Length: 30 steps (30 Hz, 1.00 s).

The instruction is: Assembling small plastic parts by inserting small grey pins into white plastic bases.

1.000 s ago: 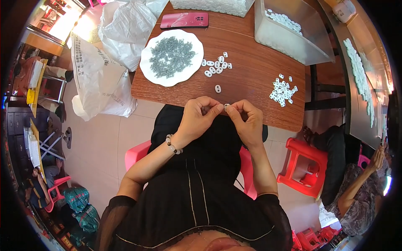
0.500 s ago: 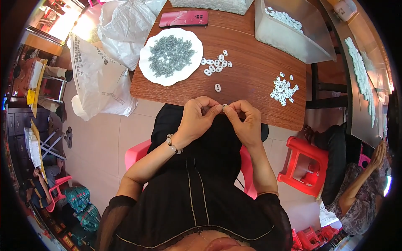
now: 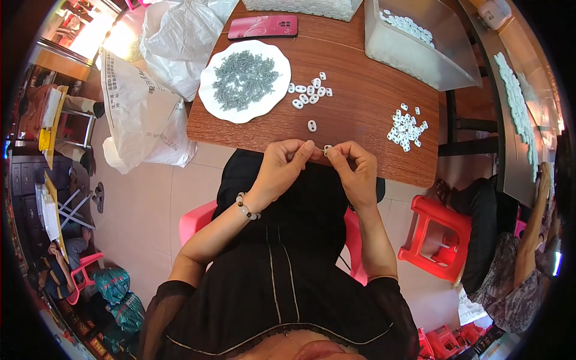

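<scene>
At the table's near edge, my right hand [image 3: 355, 174] pinches a small white plastic piece [image 3: 327, 148] between thumb and fingertips. Beside it, my left hand [image 3: 282, 167] is closed in a pinch too; whatever it grips is too small or hidden to name. One white two-holed piece [image 3: 312, 126] lies alone just beyond my hands. Farther off, a loose group of similar pieces [image 3: 310, 90] sits by a white scalloped plate [image 3: 207, 99]. That plate bears a heap of tiny grey metal parts [image 3: 246, 78], thin and rod-like.
A pile of small white pieces [image 3: 407, 129] lies at the table's right. Behind stand a translucent bin [image 3: 420, 69] and a pink phone [image 3: 263, 27]. White sacks [image 3: 147, 114] lean at the left. A red stool [image 3: 435, 237] and another person's arm [image 3: 528, 234] are at the right.
My hands have drawn slightly apart, the right one shifting a little right with the white piece, which now shows more. At the right, the other person's arm has moved.
</scene>
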Available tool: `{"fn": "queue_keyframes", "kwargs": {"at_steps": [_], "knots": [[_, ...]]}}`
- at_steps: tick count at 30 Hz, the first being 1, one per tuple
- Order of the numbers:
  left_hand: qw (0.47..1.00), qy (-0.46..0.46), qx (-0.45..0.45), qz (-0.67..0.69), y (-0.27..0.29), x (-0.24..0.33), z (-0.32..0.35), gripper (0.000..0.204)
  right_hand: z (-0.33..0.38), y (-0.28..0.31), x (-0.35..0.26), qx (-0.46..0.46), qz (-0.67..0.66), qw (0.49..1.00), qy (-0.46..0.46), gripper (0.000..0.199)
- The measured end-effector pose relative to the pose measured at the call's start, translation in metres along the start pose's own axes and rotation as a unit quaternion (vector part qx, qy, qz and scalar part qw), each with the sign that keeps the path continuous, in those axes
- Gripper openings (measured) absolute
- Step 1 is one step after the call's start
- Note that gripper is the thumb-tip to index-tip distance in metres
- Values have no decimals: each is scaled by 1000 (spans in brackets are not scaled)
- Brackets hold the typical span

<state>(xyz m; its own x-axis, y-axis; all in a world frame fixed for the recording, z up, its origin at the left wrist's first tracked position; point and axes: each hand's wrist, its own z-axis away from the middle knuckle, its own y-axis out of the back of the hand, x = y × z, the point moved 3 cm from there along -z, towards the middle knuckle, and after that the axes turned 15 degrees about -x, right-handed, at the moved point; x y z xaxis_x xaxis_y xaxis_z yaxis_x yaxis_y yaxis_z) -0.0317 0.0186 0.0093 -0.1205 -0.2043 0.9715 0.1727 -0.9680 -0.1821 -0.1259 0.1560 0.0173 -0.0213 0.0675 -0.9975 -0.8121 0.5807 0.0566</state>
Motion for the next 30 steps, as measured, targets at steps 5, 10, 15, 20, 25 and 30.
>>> {"fn": "queue_keyframes", "kwargs": {"at_steps": [5,10,15,20,25,30], "knots": [[999,-6,-5,41,-1,4,1,23,0,-1,-1,1,-4,1000,2,14],[997,-1,-12,72,-2,4,2,19,1,-2,-5,-1,-5,1000,2,14],[994,-13,0,109,-5,-1,2,15,1,-2,-2,-3,0,1000,-4,13],[994,-14,2,107,-4,-3,2,13,1,-2,1,-6,8,1000,-8,12],[997,-18,1,74,-3,0,3,14,1,-3,-3,-2,31,1000,4,12],[998,-27,7,63,-3,-4,2,13,0,-4,-3,2,46,999,5,12]]}}
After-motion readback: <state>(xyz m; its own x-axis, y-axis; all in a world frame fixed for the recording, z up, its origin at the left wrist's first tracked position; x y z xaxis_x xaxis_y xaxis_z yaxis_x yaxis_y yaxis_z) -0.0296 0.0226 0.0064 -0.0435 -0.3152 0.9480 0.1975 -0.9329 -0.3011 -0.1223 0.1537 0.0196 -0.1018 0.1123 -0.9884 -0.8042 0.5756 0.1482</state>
